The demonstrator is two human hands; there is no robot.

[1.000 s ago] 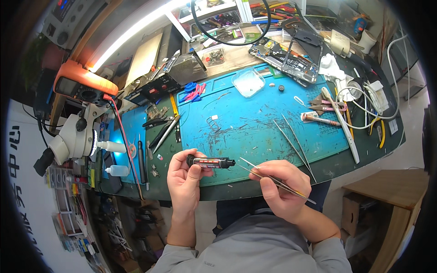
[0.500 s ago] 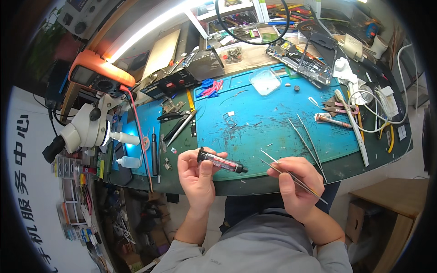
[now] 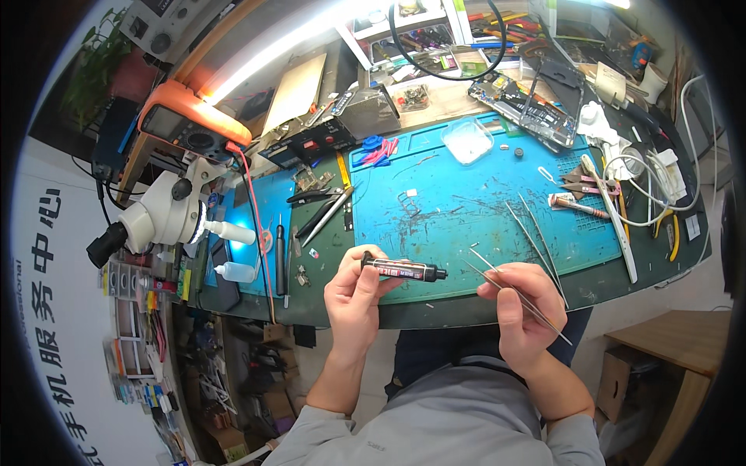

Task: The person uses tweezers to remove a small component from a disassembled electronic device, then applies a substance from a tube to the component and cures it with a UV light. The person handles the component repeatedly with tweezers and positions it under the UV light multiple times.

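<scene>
My left hand [image 3: 355, 299] is closed around a black syringe [image 3: 406, 269] with a printed label, its capped tip pointing right. Between the thumb and fingers of my right hand [image 3: 524, 311] is a pair of thin metal tweezers [image 3: 514, 290], slanting up and left. The tweezer tips stand slightly apart, a short way right of the syringe tip and not touching it. Both hands are above the front edge of a blue work mat [image 3: 466, 225]. A second pair of long tweezers [image 3: 536, 245] lies on the mat beyond my right hand.
A white microscope [image 3: 167, 210] and an orange multimeter [image 3: 190, 124] stand at the left. A clear plastic box [image 3: 467, 140] sits on the mat's far part. Opened phone parts [image 3: 528, 113], a white brush-like tool [image 3: 610, 217] and cables [image 3: 684, 179] crowd the right. Pens and pliers lie left of the mat.
The whole view has shifted, with the bench appearing slightly farther right. The syringe has turned closer to level in my left hand. My right hand keeps hold of the tweezers.
</scene>
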